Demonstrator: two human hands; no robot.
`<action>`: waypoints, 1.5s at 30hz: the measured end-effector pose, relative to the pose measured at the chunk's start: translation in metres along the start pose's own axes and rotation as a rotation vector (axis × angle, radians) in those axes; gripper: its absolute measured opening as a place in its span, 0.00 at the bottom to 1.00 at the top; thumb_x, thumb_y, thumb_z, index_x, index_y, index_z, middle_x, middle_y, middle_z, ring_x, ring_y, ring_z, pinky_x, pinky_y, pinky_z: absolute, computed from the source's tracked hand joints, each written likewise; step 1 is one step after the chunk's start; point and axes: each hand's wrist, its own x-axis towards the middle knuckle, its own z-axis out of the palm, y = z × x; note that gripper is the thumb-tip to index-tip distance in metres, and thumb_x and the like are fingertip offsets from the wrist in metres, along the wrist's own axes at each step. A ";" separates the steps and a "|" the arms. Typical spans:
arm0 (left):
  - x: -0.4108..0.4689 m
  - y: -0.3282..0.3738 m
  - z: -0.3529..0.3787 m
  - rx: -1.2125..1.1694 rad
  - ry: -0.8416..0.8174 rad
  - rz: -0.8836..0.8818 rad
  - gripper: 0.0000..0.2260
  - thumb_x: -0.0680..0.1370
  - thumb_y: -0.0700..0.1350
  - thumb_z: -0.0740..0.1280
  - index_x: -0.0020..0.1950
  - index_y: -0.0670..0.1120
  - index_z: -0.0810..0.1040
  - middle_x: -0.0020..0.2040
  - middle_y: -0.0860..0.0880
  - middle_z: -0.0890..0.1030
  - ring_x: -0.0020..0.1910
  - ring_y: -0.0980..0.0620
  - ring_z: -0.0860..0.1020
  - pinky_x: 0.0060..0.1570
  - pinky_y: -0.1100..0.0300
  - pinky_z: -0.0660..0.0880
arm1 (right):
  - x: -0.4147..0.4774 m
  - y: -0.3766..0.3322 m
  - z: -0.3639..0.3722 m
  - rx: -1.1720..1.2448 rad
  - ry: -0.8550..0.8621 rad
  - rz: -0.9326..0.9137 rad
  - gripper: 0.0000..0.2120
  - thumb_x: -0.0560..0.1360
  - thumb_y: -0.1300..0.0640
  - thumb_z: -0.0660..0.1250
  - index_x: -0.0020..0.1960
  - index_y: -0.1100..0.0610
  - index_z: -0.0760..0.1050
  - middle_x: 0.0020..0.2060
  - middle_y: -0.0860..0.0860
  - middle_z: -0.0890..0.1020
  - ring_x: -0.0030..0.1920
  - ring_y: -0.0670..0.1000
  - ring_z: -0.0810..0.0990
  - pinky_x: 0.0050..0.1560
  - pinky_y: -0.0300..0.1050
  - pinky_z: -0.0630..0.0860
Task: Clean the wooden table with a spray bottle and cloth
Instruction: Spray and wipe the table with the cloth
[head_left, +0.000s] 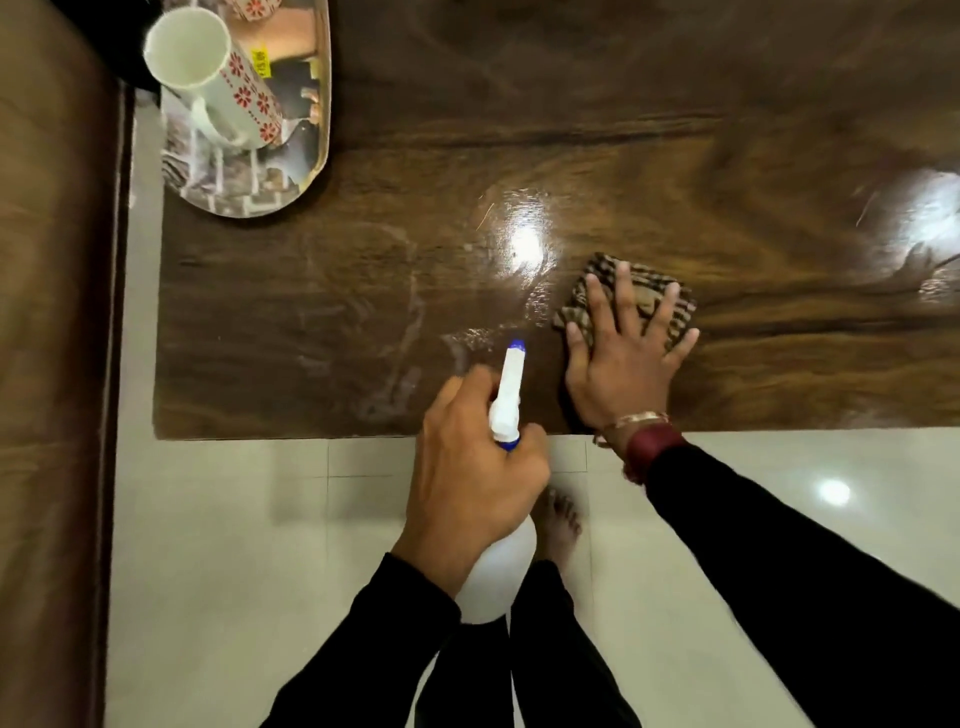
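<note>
Near the lower middle of the frame, the left hand (467, 467) grips the neck of a white spray bottle (498, 577), fingers curled round it just below the blue-trimmed trigger head. The bottle's rounded body sits under the wrist, over the floor. Its blue-tipped nozzle (516, 347) points up the frame and reaches over the near edge of the wooden table (675, 130).

Just right of the nozzle, the right hand (618, 364) lies flat with its fingers spread wide, pressing on a folded brown-and-tan striped cloth (647, 296). The cloth rests on the tabletop near that front edge. It is mostly under the fingers, with its far part showing beyond the fingertips. Hand and cloth lie close beside the bottle's head but apart from it.

A beaded bracelet (631, 420) and a dark red band circle the right wrist above a black sleeve (779, 571). Pale smeared streaks (400, 374) mark the wood left of the nozzle, and a bright glare of light sits above it.

At the upper left, an oval printed tray (306, 171) on the table carries a white mug (208, 78) with red flower motifs; it is well apart from both hands. Below the table edge lie pale floor tiles (234, 571) and a bare foot (558, 525). A brown surface (47, 312) fills the left edge of the frame; what it belongs to cannot be told.
</note>
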 end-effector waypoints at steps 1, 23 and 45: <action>0.002 -0.002 0.000 -0.010 0.009 -0.001 0.05 0.69 0.45 0.65 0.41 0.44 0.71 0.37 0.48 0.74 0.37 0.45 0.73 0.39 0.44 0.74 | 0.000 -0.019 0.005 0.010 -0.007 -0.020 0.30 0.81 0.38 0.49 0.83 0.41 0.56 0.85 0.44 0.49 0.83 0.67 0.43 0.73 0.83 0.46; 0.008 -0.046 -0.048 -0.108 0.041 -0.040 0.05 0.71 0.42 0.68 0.46 0.44 0.76 0.37 0.50 0.76 0.36 0.49 0.76 0.39 0.49 0.77 | -0.063 -0.091 0.051 -0.150 -0.093 -0.453 0.30 0.80 0.41 0.51 0.81 0.46 0.65 0.84 0.47 0.59 0.82 0.66 0.55 0.71 0.82 0.57; 0.051 -0.081 -0.102 -0.061 0.023 -0.110 0.07 0.69 0.46 0.68 0.45 0.48 0.74 0.40 0.52 0.76 0.39 0.52 0.77 0.42 0.49 0.80 | 0.001 -0.134 0.035 -0.052 -0.019 -0.136 0.31 0.82 0.39 0.51 0.83 0.44 0.57 0.85 0.46 0.50 0.84 0.64 0.46 0.74 0.80 0.49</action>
